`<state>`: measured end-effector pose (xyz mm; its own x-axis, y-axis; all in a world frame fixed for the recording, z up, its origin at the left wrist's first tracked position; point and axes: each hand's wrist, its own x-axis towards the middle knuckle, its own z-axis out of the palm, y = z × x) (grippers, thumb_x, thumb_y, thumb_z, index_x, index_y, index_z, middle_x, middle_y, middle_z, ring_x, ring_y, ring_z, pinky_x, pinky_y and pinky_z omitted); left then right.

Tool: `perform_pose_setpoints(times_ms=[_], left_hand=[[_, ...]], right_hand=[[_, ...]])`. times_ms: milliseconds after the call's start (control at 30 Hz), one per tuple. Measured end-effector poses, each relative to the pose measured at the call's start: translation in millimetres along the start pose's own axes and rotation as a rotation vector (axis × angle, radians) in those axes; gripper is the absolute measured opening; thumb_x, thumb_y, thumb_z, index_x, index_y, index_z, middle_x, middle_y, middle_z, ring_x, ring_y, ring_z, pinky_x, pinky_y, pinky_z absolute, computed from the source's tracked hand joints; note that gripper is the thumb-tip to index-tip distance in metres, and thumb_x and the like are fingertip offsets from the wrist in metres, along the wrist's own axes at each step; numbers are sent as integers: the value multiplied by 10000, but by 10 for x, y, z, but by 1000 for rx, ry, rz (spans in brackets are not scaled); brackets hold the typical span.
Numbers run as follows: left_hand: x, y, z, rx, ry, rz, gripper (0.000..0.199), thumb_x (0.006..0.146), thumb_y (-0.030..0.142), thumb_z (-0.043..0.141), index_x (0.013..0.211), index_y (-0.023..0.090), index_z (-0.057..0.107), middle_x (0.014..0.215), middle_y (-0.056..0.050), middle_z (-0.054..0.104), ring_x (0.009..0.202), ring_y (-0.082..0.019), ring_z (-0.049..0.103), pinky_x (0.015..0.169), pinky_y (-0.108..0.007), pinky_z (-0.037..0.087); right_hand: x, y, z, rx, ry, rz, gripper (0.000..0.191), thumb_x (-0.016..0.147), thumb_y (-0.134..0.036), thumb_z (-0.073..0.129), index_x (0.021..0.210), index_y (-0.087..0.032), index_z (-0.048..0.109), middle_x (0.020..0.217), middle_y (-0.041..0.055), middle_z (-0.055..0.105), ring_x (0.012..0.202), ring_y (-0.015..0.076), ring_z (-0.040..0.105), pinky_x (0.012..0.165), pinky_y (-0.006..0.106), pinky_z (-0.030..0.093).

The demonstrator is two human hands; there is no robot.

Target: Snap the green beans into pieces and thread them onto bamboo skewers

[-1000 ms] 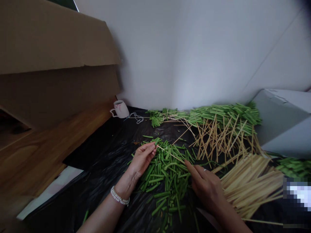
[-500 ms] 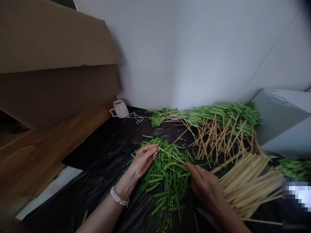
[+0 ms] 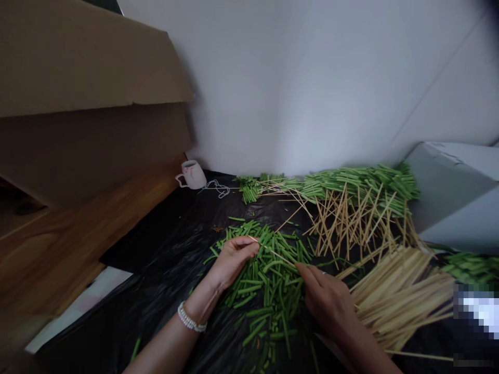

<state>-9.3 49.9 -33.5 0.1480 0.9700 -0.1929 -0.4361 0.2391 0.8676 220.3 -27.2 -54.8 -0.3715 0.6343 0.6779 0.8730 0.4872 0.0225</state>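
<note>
My right hand (image 3: 327, 296) pinches a thin bamboo skewer (image 3: 283, 257) near its lower right end. The skewer slants up and left across a loose pile of cut green stem pieces (image 3: 268, 291). At its far end my left hand (image 3: 236, 259), with a beaded bracelet on the wrist, is closed with thumb and forefinger together. A green stem piece (image 3: 265, 238) appears to lie across the skewer at these fingertips, partly hidden by them; the skewer's tip shows just beyond. The pile lies on black plastic sheeting (image 3: 163, 275) between and under both hands.
A bundle of bare skewers (image 3: 401, 296) lies right of my right hand. Behind are rows of green stems on skewers (image 3: 358, 187) along the white wall (image 3: 296, 93). A mug (image 3: 193, 175) stands beside string (image 3: 220, 189). Cardboard (image 3: 89, 93) and a white box (image 3: 456, 192) flank the area.
My left hand has shifted slightly right and down along the skewer, and the skewer's tip now shows past its fingertips. My right hand has barely moved.
</note>
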Motion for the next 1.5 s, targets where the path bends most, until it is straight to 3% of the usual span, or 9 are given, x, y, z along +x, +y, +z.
perform_pose_setpoints(times_ms=[133, 300, 500, 633, 800, 967, 1067, 1333, 1500], left_hand=[[-35, -31, 34, 79, -54, 76, 244, 603, 298, 888, 740, 144, 759, 756, -11, 709, 626, -66, 562, 621, -187, 431], [-79, -21, 63, 265, -120, 143, 276, 688, 346, 832, 853, 149, 733, 905, -54, 736, 819, -154, 657, 776, -260, 477], [-107, -1, 105, 328, -167, 161, 308, 718, 404, 795, 803, 145, 651, 708, -5, 690, 572, -132, 638, 581, -251, 498], [-103, -54, 99, 376, -210, 165, 367, 756, 413, 760, 999, 157, 658, 774, -38, 727, 661, -173, 683, 625, -280, 528], [-135, -65, 132, 858, -238, 455, 160, 863, 297, 669, 955, 179, 729, 909, -64, 736, 863, -189, 672, 807, -319, 509], [-208, -10, 293, 1268, -438, 672, 195, 945, 261, 552, 1024, 213, 724, 1051, -53, 714, 1014, -197, 590, 929, -348, 448], [-172, -43, 423, 1416, -489, 675, 226, 957, 250, 518, 1049, 210, 721, 1062, -58, 705, 1020, -209, 564, 932, -359, 438], [93, -324, 638, 1792, -458, 656, 181, 909, 191, 563, 941, 203, 740, 975, -99, 645, 1014, -278, 534, 855, -412, 419], [70, -297, 655, 1761, -400, 671, 183, 908, 164, 546, 891, 194, 726, 949, -94, 642, 970, -277, 552, 836, -416, 411]], right_hand=[[24, -22, -13, -7, 5, -10, 376, 831, 12, 380, 1094, -140, 602, 759, 30, 674, 525, 133, 519, 541, 277, 351], [41, -33, -15, 13, -17, -9, 354, 843, -3, 383, 1068, -151, 613, 720, 22, 665, 508, 141, 533, 521, 278, 352], [62, -55, -6, 133, -73, 51, 353, 835, 4, 361, 1010, -160, 620, 769, 28, 710, 536, 131, 614, 527, 248, 403], [63, 74, -17, 73, -2, 135, 307, 878, -35, 374, 1020, -158, 616, 817, 37, 736, 579, 137, 660, 547, 242, 435], [56, 294, -32, -40, 125, 225, 226, 945, -143, 431, 1079, -140, 613, 908, 73, 750, 694, 161, 699, 622, 243, 470], [39, 289, -14, -77, 78, 158, 259, 935, -98, 420, 1093, -142, 620, 891, 67, 744, 628, 137, 666, 619, 241, 455], [31, 261, -11, -60, 52, 159, 255, 932, -101, 433, 1087, -150, 630, 873, 59, 737, 630, 130, 653, 624, 236, 449], [26, 242, -7, -46, 39, 170, 305, 903, -82, 433, 1114, -153, 641, 821, 43, 710, 617, 125, 624, 603, 236, 430], [32, 236, 0, -37, 42, 164, 295, 916, -85, 434, 1125, -130, 636, 818, 55, 702, 624, 132, 623, 618, 239, 429]])
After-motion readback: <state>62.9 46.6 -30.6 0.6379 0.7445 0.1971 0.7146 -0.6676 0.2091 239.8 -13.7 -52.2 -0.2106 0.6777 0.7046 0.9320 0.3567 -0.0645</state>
